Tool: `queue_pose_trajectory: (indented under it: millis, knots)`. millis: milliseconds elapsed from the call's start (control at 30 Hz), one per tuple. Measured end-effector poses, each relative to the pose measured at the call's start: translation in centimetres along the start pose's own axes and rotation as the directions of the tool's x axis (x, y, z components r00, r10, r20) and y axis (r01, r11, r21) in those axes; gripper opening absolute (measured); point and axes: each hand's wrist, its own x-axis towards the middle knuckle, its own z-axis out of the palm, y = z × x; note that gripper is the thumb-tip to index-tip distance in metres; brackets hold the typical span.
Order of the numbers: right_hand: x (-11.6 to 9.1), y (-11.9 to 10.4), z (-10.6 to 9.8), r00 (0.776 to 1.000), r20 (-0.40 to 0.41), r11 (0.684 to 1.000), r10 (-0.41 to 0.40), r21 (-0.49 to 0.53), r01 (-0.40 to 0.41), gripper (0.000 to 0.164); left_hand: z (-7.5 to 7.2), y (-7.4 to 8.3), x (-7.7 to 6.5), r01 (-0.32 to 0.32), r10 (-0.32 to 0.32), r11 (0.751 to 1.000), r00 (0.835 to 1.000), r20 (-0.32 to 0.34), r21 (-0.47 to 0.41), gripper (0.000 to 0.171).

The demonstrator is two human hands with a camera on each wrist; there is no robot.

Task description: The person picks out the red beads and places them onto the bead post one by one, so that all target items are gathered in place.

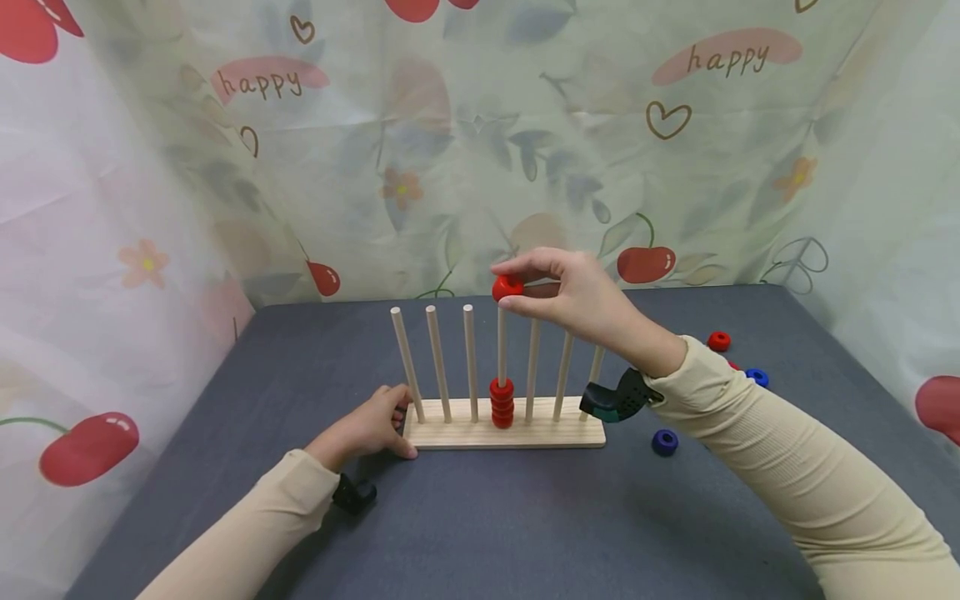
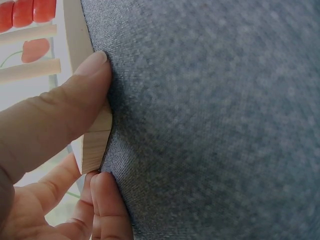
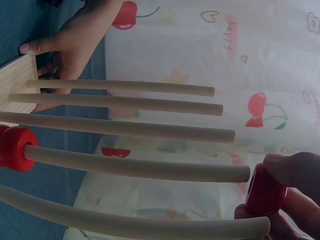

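A wooden peg rack (image 1: pixel 450 435) stands on the dark table with several upright pegs in a row. My left hand (image 1: pixel 373 423) grips the rack's left end, its thumb along the front edge and fingers around the end, as the left wrist view shows. Several red beads (image 1: pixel 502 403) are stacked at the foot of the middle peg (image 1: pixel 502 346). Above that peg, my right hand (image 1: pixel 573 292) pinches another red bead (image 1: pixel 507 287) between thumb and fingers. In the right wrist view, the pinched bead (image 3: pixel 265 192) sits right at the peg's tip.
Loose beads lie on the table to the right: a red bead (image 1: pixel 718 341), a blue bead (image 1: pixel 757 377) and, closer in, a dark blue bead (image 1: pixel 664 442). Another red one is partly hidden by the right sleeve (image 1: pixel 780 467). A patterned curtain (image 1: pixel 480 150) hangs behind the table.
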Motion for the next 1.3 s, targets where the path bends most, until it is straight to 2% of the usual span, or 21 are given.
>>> queue_pose_trajectory:
  millis: [233,700,1300]
  knots:
    - [0.05,-0.11,0.07,1.000,0.019,0.999,-0.019,-0.030,0.019,0.038,0.05,0.08,-0.05,0.001,-0.001,1.000,1.000,-0.002,0.001,0.065]
    - [0.09,-0.12,-0.05,0.998,0.058,0.999,0.009,-0.052,-0.006,0.039,0.09,0.03,0.17,0.013,-0.013,1.000,1.000,-0.003,0.004,0.064]
    - [0.17,-0.25,-0.01,0.995,0.097,0.996,-0.004,-0.092,0.013,0.039,0.04,0.05,0.13,0.020,-0.020,1.000,1.000,0.002,0.014,0.065]
